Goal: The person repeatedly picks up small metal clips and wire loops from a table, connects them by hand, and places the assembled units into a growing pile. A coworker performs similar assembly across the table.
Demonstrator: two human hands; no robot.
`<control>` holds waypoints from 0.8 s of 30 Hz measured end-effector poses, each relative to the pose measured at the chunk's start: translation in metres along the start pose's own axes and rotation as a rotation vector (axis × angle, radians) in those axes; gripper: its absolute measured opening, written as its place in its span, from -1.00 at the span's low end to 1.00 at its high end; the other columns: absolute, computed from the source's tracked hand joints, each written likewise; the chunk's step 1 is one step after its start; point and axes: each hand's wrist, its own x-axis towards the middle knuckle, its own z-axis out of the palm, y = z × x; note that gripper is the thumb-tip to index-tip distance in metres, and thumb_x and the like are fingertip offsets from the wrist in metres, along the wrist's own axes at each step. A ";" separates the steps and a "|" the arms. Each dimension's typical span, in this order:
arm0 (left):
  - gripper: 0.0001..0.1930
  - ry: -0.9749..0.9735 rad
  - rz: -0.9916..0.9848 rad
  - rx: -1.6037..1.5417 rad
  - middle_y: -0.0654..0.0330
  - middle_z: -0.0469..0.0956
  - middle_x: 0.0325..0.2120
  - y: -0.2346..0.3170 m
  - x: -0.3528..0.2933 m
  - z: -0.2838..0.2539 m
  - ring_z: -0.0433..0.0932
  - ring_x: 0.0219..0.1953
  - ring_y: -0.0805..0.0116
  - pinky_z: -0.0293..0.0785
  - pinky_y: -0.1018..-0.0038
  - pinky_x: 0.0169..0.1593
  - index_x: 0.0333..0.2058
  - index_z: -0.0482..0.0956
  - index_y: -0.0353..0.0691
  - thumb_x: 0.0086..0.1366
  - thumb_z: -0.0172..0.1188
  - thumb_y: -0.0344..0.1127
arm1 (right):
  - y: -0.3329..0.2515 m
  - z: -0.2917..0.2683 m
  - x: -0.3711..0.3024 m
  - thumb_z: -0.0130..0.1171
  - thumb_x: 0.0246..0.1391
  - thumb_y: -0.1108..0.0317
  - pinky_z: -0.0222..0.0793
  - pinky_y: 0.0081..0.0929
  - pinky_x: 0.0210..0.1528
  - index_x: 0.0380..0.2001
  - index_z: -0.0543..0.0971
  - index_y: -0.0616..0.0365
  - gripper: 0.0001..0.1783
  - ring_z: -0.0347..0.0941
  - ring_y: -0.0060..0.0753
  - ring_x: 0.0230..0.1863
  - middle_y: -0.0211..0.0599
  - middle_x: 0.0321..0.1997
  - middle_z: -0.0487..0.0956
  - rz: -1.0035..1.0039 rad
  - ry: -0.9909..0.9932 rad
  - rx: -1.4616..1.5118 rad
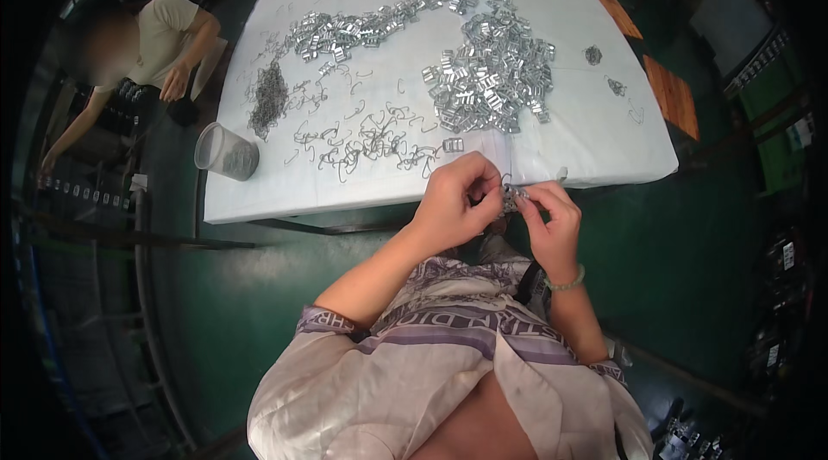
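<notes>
Just off the near edge of the table, my left hand [461,200] and my right hand [553,220] meet at a small shiny metal bracket [510,199]. Both are closed in a pinch on it, and the fingers hide much of the piece. A thin bent wire sticks up by the left fingertips. One loose bracket [453,144] lies on the table just beyond my left hand. Left of it, bent wire hooks [379,143] are scattered. Past my hands rises a large heap of silver brackets [492,81].
The white-covered table [595,141] ends just before my body. A clear plastic cup [228,155] of small parts leans at its left edge, near a dark pile of fine pieces [269,100]. More brackets [345,31] stretch across the back. A co-worker [159,46] is at far left.
</notes>
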 end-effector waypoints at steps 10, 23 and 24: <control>-0.92 0.022 0.166 0.150 0.15 0.40 -0.55 0.000 0.010 0.018 0.41 -0.47 0.34 0.33 0.51 -0.37 -0.47 0.41 -0.33 0.02 0.11 -0.54 | -0.001 0.000 0.001 0.16 -0.11 0.56 0.32 -0.49 -0.49 -0.44 0.53 0.33 -0.91 0.43 -0.32 -0.52 -0.22 -0.48 0.48 -0.056 0.040 -0.018; -0.84 -0.156 0.315 0.236 0.13 0.40 -0.44 -0.002 0.010 0.000 0.39 -0.33 0.14 0.28 0.37 -0.20 -0.40 0.38 -0.26 -0.01 0.10 -0.58 | 0.004 0.001 -0.001 0.19 -0.10 0.52 0.29 -0.54 -0.47 -0.46 0.50 0.35 -0.89 0.39 -0.38 -0.53 -0.24 -0.49 0.47 0.040 -0.029 0.036; -0.84 -0.170 0.320 0.249 0.14 0.41 -0.44 -0.001 0.009 -0.002 0.39 -0.32 0.14 0.27 0.37 -0.19 -0.40 0.39 -0.25 -0.01 0.10 -0.58 | 0.005 0.001 -0.001 0.19 -0.10 0.52 0.29 -0.54 -0.46 -0.46 0.50 0.35 -0.89 0.39 -0.38 -0.52 -0.24 -0.49 0.47 0.046 -0.029 0.045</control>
